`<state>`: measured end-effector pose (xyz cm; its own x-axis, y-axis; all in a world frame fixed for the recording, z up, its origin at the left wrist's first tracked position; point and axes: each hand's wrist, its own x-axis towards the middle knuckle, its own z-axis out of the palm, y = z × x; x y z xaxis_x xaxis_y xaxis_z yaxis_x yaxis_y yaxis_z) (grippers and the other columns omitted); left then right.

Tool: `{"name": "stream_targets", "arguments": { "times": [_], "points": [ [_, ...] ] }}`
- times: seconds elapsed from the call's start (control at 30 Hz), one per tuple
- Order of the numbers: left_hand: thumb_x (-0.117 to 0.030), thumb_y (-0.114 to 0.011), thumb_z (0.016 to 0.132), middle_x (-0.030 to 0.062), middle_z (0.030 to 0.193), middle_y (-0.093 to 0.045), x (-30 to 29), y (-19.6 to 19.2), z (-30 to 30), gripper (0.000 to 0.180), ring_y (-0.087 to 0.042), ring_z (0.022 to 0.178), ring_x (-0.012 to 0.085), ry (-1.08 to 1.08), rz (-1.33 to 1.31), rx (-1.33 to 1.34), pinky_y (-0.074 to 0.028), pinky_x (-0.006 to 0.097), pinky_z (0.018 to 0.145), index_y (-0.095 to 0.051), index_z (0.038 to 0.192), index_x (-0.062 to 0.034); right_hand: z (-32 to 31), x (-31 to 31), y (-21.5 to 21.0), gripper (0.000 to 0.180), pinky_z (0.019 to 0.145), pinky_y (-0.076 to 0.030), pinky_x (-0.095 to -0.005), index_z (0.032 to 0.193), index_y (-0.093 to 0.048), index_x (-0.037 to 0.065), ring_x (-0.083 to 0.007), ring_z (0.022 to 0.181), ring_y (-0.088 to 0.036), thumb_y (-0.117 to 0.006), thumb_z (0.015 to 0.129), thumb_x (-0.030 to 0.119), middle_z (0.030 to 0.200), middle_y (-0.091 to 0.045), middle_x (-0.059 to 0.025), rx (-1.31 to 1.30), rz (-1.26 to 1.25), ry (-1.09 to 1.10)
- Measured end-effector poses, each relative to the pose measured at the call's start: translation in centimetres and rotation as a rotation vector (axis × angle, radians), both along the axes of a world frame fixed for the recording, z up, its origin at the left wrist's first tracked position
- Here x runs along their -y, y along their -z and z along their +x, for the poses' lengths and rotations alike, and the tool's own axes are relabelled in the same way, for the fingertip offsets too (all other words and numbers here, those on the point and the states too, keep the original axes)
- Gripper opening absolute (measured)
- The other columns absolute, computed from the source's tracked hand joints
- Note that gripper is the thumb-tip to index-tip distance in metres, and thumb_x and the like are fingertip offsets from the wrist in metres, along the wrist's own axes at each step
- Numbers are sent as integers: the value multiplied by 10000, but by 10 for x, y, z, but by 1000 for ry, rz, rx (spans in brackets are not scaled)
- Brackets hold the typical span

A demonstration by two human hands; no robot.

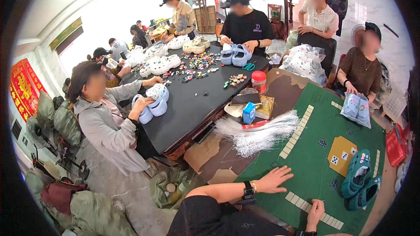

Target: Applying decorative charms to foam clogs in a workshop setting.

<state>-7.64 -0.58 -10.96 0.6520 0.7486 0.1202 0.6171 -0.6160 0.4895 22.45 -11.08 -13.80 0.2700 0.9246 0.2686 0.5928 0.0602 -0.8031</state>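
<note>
My left hand (274, 180) lies on the green mat (302, 166) with its fingers stretched and spread, holding nothing. Nearer the front edge, my right hand (316, 212) is closed in a pinch, and a thin, pale strand faintly rises from its fingertips. To the right of my hands sits a pair of dark green clogs (358, 170) with small colourful charms on them. Beyond my left hand lies a large bundle of thin white plastic strands (267, 135), fanned out over the mat's far left edge.
Left of the mat, a black table (192, 100) carries loose shoe charms (197, 63) and white clogs (161, 64). Co-workers handle blue clogs (159, 102) there. At right, a person holds bagged clogs (356, 109). A red-lidded jar (258, 81) and blue box (249, 112) stand behind the strands.
</note>
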Motion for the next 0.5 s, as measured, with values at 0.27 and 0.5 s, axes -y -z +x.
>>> {"name": "stream_targets", "arguments": {
  "times": [0.27, 0.5],
  "points": [
    [-132, -661, 825, 172, 1475, -346, 26, -14, 19, 668, -455, 1221, 370, 139, 13, 266, -431, 451, 981, -368, 1422, -67, -40, -2, -61, 155, 716, -481, -332, 868, -660, -45, -248, 783, -625, -547, 879, 61, 835, -655, -141, -198, -116, -378],
    [-187, -600, 886, 96, 1074, -593, 35, -34, 5, 212, -592, 960, 299, 135, -59, 241, -496, 392, 804, -582, 1060, -67, -60, -10, -104, 196, 740, -523, -316, 888, -689, -34, -196, 791, -652, -519, 898, 62, 891, -701, -134, -628, -285, -716]
  ]
}}
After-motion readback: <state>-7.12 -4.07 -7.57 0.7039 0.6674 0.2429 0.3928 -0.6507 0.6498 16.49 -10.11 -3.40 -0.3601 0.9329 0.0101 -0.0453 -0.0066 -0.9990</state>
